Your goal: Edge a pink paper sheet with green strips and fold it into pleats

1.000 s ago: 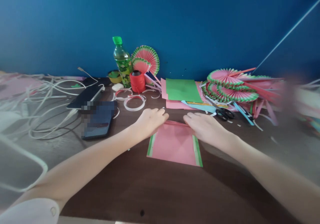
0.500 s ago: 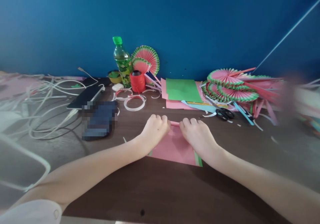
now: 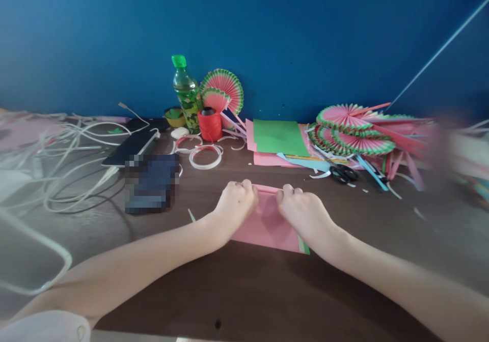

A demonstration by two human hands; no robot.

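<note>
A pink sheet of paper (image 3: 267, 227) with a green and white strip along its right edge lies on the dark brown table (image 3: 244, 291). Its far edge has a narrow fold, which shows between my hands. My left hand (image 3: 239, 204) is closed on the far left part of the sheet, fingers curled. On the far right part, my right hand (image 3: 301, 205) grips the paper the same way. The fingertips of both hands are hidden under the knuckles.
Behind the hands are green paper (image 3: 278, 137), black scissors (image 3: 344, 173) and pleated paper fans (image 3: 355, 131). A green-capped bottle (image 3: 188, 97), red spool (image 3: 210, 124) and white tape ring (image 3: 206, 157) stand left of them. A phone (image 3: 153, 184) and white cables (image 3: 72, 143) are further left.
Both hands have come slightly nearer to me at the far edge of the pink sheet. A flat pink band now shows beyond the fold between them.
</note>
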